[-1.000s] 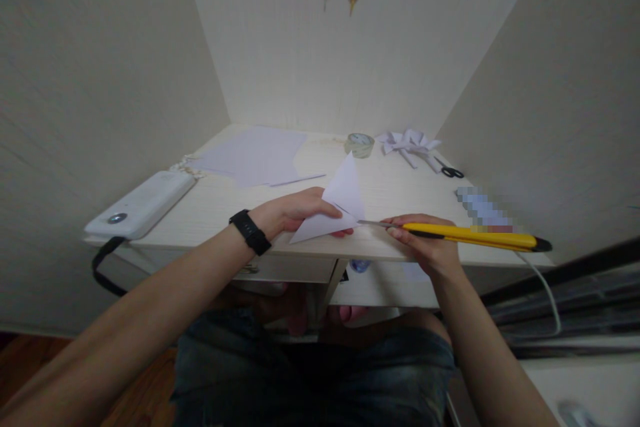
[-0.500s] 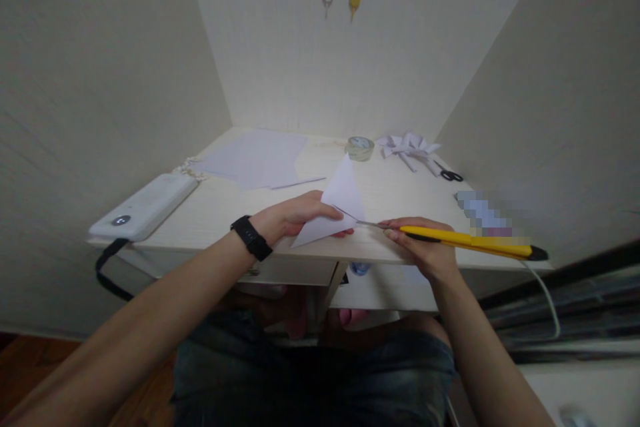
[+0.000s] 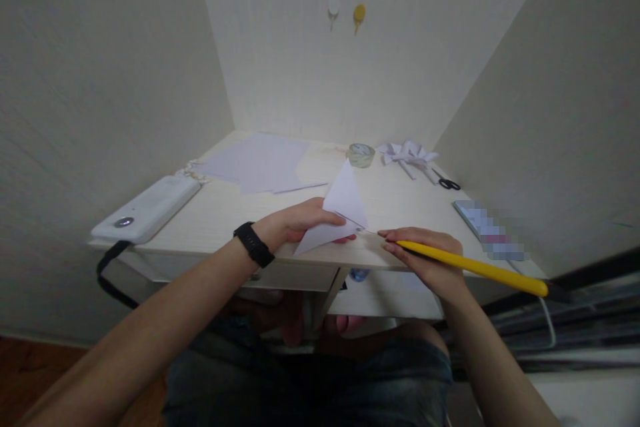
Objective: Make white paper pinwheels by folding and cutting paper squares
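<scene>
My left hand [image 3: 320, 220], with a black watch on its wrist, pinches a folded white sheet of paper [image 3: 347, 193] between thumb and fingers above the front of the desk. The paper is a pointed, roughly triangular shape, and a slit or fold line runs across it near my thumb. My right hand [image 3: 425, 250] is closed around a yellow utility knife [image 3: 475, 263] whose handle points out to the right. The knife's thin metal blade reaches toward the paper's right edge. Whether its tip touches the paper is hard to tell.
Flat white paper sheets [image 3: 265, 160] lie at the back left of the desk [image 3: 225, 213]. Behind the paper are a tape roll [image 3: 360, 155], a folded-paper piece [image 3: 410, 152] and black-handled scissors [image 3: 449, 183]. A phone [image 3: 487, 233] lies right, a white device [image 3: 147, 209] left.
The utility knife's blade has drawn back to the right, out of the paper's fold. The handle now tilts lower at its far end. My left hand keeps its hold on the paper.
</scene>
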`<action>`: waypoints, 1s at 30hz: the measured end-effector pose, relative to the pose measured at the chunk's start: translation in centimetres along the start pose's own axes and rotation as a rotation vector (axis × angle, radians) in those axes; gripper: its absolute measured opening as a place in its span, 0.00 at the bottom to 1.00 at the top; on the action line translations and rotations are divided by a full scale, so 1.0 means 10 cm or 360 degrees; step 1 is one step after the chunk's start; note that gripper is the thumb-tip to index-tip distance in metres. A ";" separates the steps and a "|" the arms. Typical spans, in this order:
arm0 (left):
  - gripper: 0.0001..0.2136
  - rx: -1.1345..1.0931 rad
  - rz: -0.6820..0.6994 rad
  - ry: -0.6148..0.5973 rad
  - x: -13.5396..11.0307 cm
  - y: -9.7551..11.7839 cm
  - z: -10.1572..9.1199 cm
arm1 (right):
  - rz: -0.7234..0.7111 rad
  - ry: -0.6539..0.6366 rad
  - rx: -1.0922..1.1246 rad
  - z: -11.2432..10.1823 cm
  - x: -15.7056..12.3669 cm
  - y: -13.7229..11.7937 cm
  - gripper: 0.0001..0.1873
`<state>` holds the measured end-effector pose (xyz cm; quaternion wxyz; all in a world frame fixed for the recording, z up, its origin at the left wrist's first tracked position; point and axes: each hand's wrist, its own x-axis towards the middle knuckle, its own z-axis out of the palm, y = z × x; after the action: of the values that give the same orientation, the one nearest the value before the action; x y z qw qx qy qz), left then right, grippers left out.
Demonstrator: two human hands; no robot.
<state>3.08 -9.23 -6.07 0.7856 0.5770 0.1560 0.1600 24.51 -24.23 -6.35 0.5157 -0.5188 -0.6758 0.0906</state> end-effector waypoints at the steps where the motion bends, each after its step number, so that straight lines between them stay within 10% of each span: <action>1: 0.15 -0.0030 -0.0004 -0.0001 0.00 0.00 -0.01 | -0.0014 -0.0008 -0.0014 0.00 0.00 -0.01 0.03; 16: 0.15 -0.0142 0.0109 -0.0118 -0.03 0.04 0.06 | -0.0511 -0.0117 -0.0204 -0.06 0.00 -0.24 0.08; 30: 0.18 -0.0138 0.0154 -0.0119 0.00 -0.01 0.00 | -0.0207 0.0134 -0.0387 0.03 -0.07 -0.25 0.03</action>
<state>3.07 -9.27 -6.14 0.8064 0.5550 0.0914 0.1826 22.75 -25.78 -5.27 0.4818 -0.5359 -0.6917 -0.0473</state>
